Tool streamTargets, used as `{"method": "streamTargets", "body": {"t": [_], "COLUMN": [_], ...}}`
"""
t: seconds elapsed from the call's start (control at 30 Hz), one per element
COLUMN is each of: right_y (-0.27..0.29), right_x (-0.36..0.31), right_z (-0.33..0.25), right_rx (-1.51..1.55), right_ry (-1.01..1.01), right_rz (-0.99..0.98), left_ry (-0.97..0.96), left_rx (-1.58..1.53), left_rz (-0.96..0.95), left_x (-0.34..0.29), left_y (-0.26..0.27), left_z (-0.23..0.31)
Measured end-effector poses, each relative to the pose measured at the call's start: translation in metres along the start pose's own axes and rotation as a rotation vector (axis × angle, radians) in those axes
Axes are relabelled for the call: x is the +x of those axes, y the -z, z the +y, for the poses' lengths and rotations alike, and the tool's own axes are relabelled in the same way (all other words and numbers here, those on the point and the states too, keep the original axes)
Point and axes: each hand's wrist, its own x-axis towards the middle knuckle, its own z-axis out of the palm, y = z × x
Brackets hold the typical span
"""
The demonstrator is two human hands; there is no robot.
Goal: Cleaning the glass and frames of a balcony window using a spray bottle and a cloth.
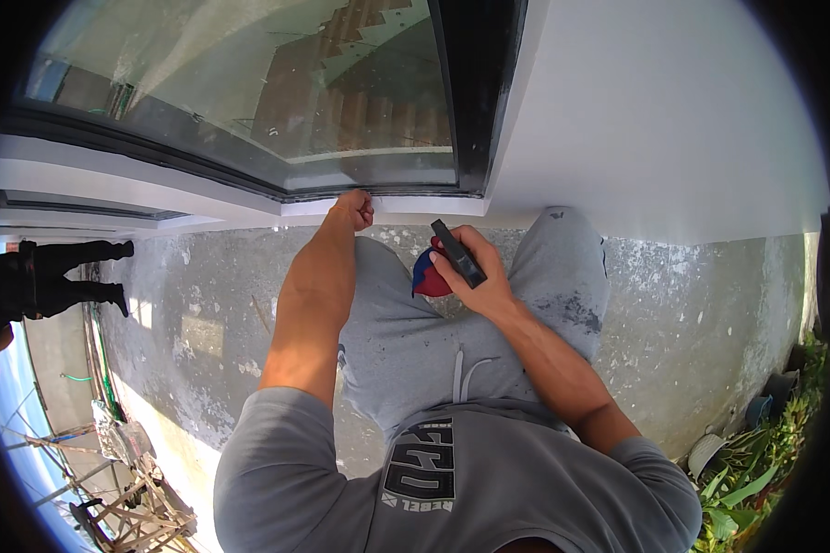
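My left hand point(356, 210) is closed against the white sill point(415, 205), right below the window's black lower frame. Its fingers are curled; whatever they pinch, if anything, is hidden. In front of my knees, my right hand point(481, 273) is wrapped around a slim, dark, block-shaped tool point(457, 252), tilted from upper left to lower right. A red and blue cloth point(429, 278) bunches under the same hand, beside its thumb. The black-framed window point(369, 166) has smudges and specks on its glass.
A white wall point(655, 120) stands to the right of the window. The grey concrete floor point(692, 295) is speckled with white. At the far left a person in dark clothes point(37, 281) stands near wooden poles point(129, 507). Plants point(747, 488) and pots line the lower right.
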Motion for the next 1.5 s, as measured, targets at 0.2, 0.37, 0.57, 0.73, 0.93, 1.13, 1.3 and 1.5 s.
{"method": "streamTargets", "body": {"t": [0.2,0.37,0.57,0.73,0.93,1.13,1.3,1.5], "right_y": [0.000,-0.001,-0.001,-0.001,0.000,0.000,0.000,0.002], "right_x": [-0.001,0.000,0.001,0.000,0.000,-0.001,0.000,0.000], "right_z": [-0.004,-0.002,-0.003,-0.003,-0.002,-0.002,-0.003,0.000], "right_rx": [-0.024,-0.035,-0.014,-0.007,-0.015,-0.020,-0.013,-0.011], "right_ry": [-0.030,-0.001,0.004,0.002,0.011,0.000,0.015,-0.003], "right_rz": [-0.022,-0.040,-0.040,-0.042,-0.042,-0.038,-0.048,-0.045], "left_ry": [0.136,0.036,-0.020,0.011,0.184,0.148,0.137,0.098], "left_rx": [0.006,0.164,0.557,0.010,-0.360,-0.311,-0.074,0.339], "left_rz": [-0.081,-0.038,0.021,-0.042,-0.129,-0.134,-0.057,-0.105], "left_x": [-0.016,-0.024,-0.018,-0.010,-0.009,-0.006,-0.009,-0.021], "left_y": [0.005,0.009,0.000,0.018,0.017,0.013,0.006,-0.002], "left_z": [-0.002,-0.005,-0.010,0.002,0.006,0.003,0.003,-0.006]}}
